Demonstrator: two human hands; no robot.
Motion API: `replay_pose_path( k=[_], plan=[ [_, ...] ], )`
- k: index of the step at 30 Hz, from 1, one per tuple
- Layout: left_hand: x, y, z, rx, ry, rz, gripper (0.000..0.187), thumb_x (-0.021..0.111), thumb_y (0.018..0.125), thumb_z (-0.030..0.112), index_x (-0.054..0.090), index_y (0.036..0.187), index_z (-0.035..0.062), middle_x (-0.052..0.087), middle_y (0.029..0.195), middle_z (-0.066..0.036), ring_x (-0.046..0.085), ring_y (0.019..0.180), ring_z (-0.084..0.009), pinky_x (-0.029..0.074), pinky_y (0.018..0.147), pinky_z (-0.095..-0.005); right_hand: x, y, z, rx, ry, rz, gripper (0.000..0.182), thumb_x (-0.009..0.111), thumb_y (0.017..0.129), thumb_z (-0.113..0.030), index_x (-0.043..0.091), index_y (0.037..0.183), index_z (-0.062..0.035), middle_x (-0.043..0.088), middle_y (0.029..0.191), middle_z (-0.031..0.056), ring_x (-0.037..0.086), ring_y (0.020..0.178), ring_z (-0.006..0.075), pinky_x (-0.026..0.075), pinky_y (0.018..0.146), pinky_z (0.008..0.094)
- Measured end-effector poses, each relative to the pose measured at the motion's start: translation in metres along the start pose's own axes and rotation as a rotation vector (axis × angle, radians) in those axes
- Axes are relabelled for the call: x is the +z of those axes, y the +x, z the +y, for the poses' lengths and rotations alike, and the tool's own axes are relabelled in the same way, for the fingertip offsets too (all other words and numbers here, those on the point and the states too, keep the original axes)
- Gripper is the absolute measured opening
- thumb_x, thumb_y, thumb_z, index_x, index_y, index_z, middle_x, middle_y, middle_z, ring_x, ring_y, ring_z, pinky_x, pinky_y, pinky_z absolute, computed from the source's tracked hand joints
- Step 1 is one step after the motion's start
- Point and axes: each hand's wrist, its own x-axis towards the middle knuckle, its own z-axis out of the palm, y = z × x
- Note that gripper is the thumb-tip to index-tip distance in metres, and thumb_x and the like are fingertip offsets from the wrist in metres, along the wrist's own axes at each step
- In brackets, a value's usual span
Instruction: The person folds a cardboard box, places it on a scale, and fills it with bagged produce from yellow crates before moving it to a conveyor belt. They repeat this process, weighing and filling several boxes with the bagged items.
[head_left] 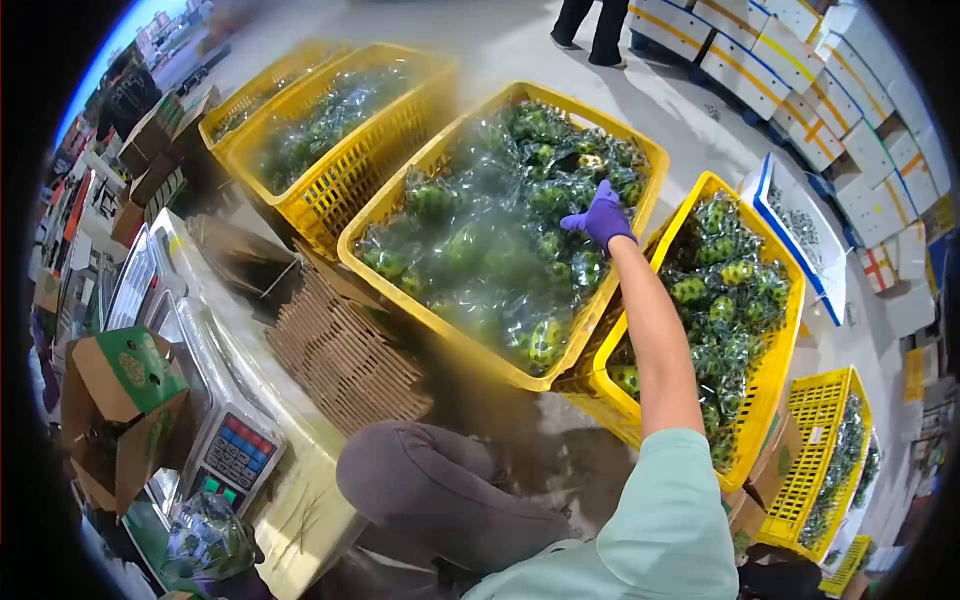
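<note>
My right hand [606,218], in a purple glove, reaches over the large yellow crate [440,338] with its fingers apart. Beneath it lie many green, bumpy-looking fruits in clear plastic bags [545,340], and I see nothing in its grasp. At the lower left edge, my left hand [240,583], in a dark glove and partly cut off, holds a clear plastic bag of green produce [208,537]. That bag is close to a weighing scale [236,455] and an opened cardboard box [130,400]. Blur covers the middle of the crate.
Another yellow crate [785,350] of bagged fruit stands to the right, and more yellow crates [330,205] stand behind on the left. Folded cardboard [345,350] leans beside the pale table [300,500]. White boxes [830,90] are stacked at the back right, near a standing person's legs [606,35].
</note>
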Motion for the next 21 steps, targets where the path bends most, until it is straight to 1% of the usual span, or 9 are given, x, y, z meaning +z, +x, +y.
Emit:
replay_pose_path(
  k=[3, 4, 7, 10, 11, 13, 17, 19, 21],
  plan=[
    [0.005, 0.002, -0.003, 0.139, -0.002, 0.229, 0.091, 0.063, 0.082, 0.054, 0.020, 0.148, 0.0082, 0.031, 0.148, -0.022, 0.051, 0.119, -0.0338, 0.050, 0.093, -0.0444, -0.003, -0.007, 0.003, 0.045, -0.093, -0.224, 0.111, 0.086, 0.061, -0.024, 0.016, 0.142, 0.0053, 0.048, 0.132, 0.0313, 0.052, 0.120, 0.0396, 0.042, 0.102, 0.0426],
    [-0.010, 0.007, -0.002, 0.124, 0.083, 0.117, 0.090, 0.061, 0.084, 0.055, 0.019, 0.149, 0.0091, 0.030, 0.148, -0.022, 0.049, 0.123, -0.0331, 0.048, 0.097, -0.0436, -0.006, -0.013, 0.003, -0.018, -0.187, -0.196, 0.097, 0.079, 0.067, -0.018, 0.020, 0.139, 0.0078, 0.059, 0.116, 0.0305, 0.059, 0.111, 0.0390, 0.046, 0.097, 0.0420],
    [-0.022, 0.020, -0.002, 0.036, 0.035, -0.088, 0.088, 0.053, 0.087, 0.061, 0.017, 0.150, 0.0100, 0.028, 0.149, -0.023, 0.044, 0.130, -0.0322, 0.045, 0.101, -0.0430, 0.006, 0.000, 0.045, -0.329, -0.145, 0.129, 0.052, 0.070, 0.075, -0.014, 0.047, 0.119, 0.0010, 0.065, 0.092, 0.0257, 0.065, 0.082, 0.0382, 0.053, 0.073, 0.0449],
    [-0.009, 0.030, -0.008, 0.147, 0.120, -0.057, 0.085, 0.050, 0.088, 0.062, 0.019, 0.150, 0.0125, 0.030, 0.149, -0.020, 0.038, 0.134, -0.0337, 0.049, 0.095, -0.0420, -0.024, -0.014, 0.057, -0.058, 1.082, -0.279, 0.040, 0.056, 0.082, 0.000, 0.052, 0.122, 0.0001, 0.063, 0.084, 0.0162, 0.062, 0.062, 0.0205, 0.051, 0.053, 0.0315],
    [0.003, 0.031, -0.009, 0.146, 0.119, -0.060, 0.085, 0.050, 0.088, 0.062, 0.019, 0.150, 0.0125, 0.030, 0.149, -0.020, 0.038, 0.134, -0.0337, 0.049, 0.095, -0.0420, -0.042, -0.029, 0.044, -0.038, 1.031, -0.225, 0.037, 0.054, 0.083, 0.003, 0.053, 0.121, -0.0003, 0.062, 0.086, 0.0126, 0.063, 0.066, 0.0231, 0.055, 0.057, 0.0328],
    [0.034, 0.032, -0.016, 0.240, 0.041, 0.301, 0.085, 0.052, 0.087, 0.061, 0.019, 0.150, 0.0138, 0.031, 0.149, -0.019, 0.038, 0.134, -0.0331, 0.050, 0.096, -0.0430, -0.062, -0.046, 0.045, -0.031, 1.196, -0.240, 0.037, 0.056, 0.086, 0.001, 0.050, 0.123, 0.0003, 0.061, 0.096, 0.0129, 0.064, 0.072, 0.0228, 0.058, 0.065, 0.0324],
    [-0.034, 0.033, -0.008, 0.103, 0.049, -0.040, 0.084, 0.053, 0.088, 0.058, 0.019, 0.150, 0.0135, 0.030, 0.150, -0.020, 0.037, 0.135, -0.0326, 0.048, 0.098, -0.0446, -0.079, -0.070, 0.050, -0.164, 1.547, -0.516, 0.051, 0.059, 0.090, -0.008, 0.039, 0.137, -0.0028, 0.058, 0.113, 0.0113, 0.063, 0.096, 0.0243, 0.055, 0.086, 0.0374],
    [-0.012, 0.038, -0.007, 0.138, 0.127, -0.045, 0.084, 0.053, 0.087, 0.058, 0.020, 0.149, 0.0127, 0.030, 0.150, -0.020, 0.037, 0.135, -0.0332, 0.047, 0.099, -0.0451, -0.085, -0.082, 0.056, -0.306, 1.426, -0.545, 0.054, 0.060, 0.091, -0.013, 0.037, 0.139, -0.0034, 0.058, 0.117, 0.0102, 0.061, 0.101, 0.0223, 0.051, 0.089, 0.0352],
    [0.017, 0.041, -0.009, 0.168, 0.199, -0.019, 0.084, 0.054, 0.087, 0.058, 0.021, 0.149, 0.0120, 0.030, 0.150, -0.020, 0.037, 0.135, -0.0338, 0.046, 0.099, -0.0456, -0.088, -0.090, 0.063, -0.226, 0.970, -0.060, 0.056, 0.066, 0.087, -0.023, 0.044, 0.133, 0.0012, 0.060, 0.115, 0.0124, 0.061, 0.097, 0.0190, 0.050, 0.085, 0.0299]
  ],
)
